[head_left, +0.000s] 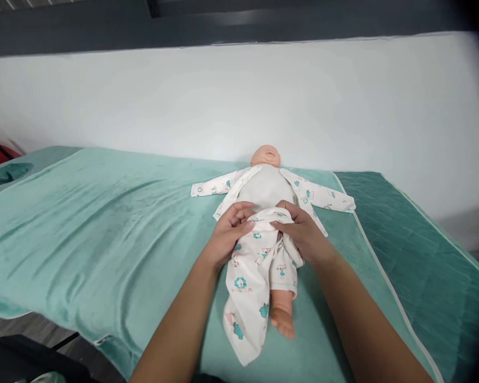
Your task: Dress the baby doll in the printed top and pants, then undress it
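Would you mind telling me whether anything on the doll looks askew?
Yes, the trousers look uneven: the picture-left leg lies long with no foot showing, while a bare foot sticks out of the other. The jacket also lies open.

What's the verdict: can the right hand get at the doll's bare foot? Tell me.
Yes, most likely: the bare foot pokes out below the printed trousers, uncovered, though the right hand would probably need to release them first.

Matt cloth pants [247,276], smooth plastic doll head [265,156]
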{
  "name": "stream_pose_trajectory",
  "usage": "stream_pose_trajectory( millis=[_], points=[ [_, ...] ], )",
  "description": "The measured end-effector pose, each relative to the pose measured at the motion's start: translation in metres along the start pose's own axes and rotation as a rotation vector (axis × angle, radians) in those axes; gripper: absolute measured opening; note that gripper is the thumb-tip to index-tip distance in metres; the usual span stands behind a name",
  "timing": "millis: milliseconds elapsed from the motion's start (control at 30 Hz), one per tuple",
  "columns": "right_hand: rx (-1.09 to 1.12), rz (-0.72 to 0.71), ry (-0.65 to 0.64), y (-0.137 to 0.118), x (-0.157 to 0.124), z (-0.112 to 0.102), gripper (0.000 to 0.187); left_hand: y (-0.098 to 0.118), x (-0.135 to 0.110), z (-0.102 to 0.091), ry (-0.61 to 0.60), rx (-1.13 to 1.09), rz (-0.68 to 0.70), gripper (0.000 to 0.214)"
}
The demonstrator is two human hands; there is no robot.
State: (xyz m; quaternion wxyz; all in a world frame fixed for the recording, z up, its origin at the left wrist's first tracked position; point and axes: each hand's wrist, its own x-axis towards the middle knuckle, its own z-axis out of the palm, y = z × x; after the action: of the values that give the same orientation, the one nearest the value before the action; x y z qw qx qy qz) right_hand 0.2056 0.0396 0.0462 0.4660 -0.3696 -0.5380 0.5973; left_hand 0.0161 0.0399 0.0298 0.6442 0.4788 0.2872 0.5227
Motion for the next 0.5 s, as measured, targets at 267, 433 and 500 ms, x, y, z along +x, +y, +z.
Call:
stream_pose_trajectory(
  millis=[267,433,500],
  points=[
    [-0.236,-0.027,-0.084,-0.008,-0.003,0.005,0.026,-0.003,-0.001,-0.005,0.065,-0.005,0.002,0.037],
    [-0.351,-0.016,0.105,-0.001,0.002,0.009,0.024,0.007,-0.009,0.003,-0.105,0.268,-0.022,0.062],
    [-0.358,-0.002,0.096,-0.001,0.002,0.009,0.027,0.007,-0.010,0.005,-0.065,0.276,-0.049,0.059]
  ],
)
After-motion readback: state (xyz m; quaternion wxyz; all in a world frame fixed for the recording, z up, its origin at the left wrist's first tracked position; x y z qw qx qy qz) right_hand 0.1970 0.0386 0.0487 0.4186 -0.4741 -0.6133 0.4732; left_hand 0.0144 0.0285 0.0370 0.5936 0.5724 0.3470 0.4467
